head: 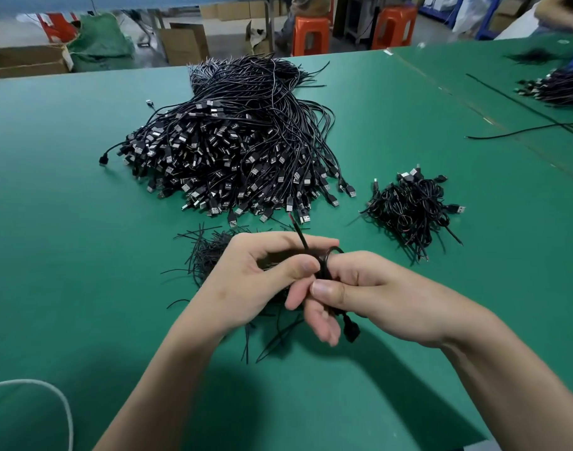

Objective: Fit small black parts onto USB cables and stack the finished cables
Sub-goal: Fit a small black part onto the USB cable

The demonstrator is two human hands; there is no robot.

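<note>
Both hands meet over the green table [67, 255] around one coiled black USB cable [325, 268]. My left hand [255, 284] pinches the coil between thumb and fingers. My right hand [369, 294] grips it from the right with the thumb on top. The cable's plug [351, 332] hangs below my fingers and its bare wire end [299, 236] sticks up behind them. A scatter of thin black ties [207, 255] lies under and left of my hands. A big heap of loose USB cables [239, 151] sits behind. A small stack of coiled cables [412, 209] lies to the right.
A white cord [51, 395] loops at the near left. More cables [558, 87] and long stray wires [522, 131] lie on the neighbouring table at far right, near another person's arm [561, 11]. Cardboard boxes [25, 60] and orange stools [311, 34] stand beyond the table's far edge.
</note>
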